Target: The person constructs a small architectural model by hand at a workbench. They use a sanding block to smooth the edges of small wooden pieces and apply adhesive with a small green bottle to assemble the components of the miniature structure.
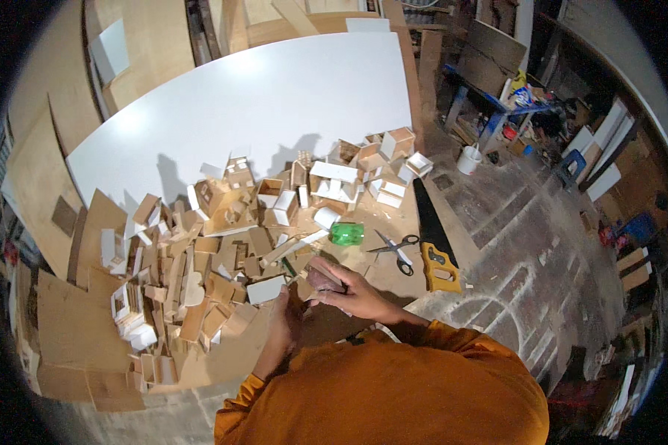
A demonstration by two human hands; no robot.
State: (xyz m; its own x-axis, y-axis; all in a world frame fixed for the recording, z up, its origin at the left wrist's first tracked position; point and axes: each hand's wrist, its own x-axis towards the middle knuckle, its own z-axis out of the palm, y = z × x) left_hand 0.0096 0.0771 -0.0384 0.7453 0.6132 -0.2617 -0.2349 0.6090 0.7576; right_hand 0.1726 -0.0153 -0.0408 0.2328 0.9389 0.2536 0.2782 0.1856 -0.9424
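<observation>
Close in front of my body, my two hands meet over the near edge of the board. My right hand (360, 297) is closed on a reddish-brown piece (322, 279) that looks like folded sandpaper. My left hand (280, 320) is closed, thumb up, around a small wooden piece (301, 288), partly hidden by the fingers. Just beyond the left thumb lies a white-faced wooden block (266, 290). A green transparent container (346, 233) sits past the hands, beside a white cylinder (326, 217). Scissors (398, 252) with dark handles lie to the right.
A handsaw (439, 245) with a yellow handle lies along the board's right edge. Many wood offcuts (189, 289) heap at the left, with small box-like wooden pieces (334, 182) behind. A large white panel (252, 104) stands at the back. A white bucket (469, 159) is on the floor.
</observation>
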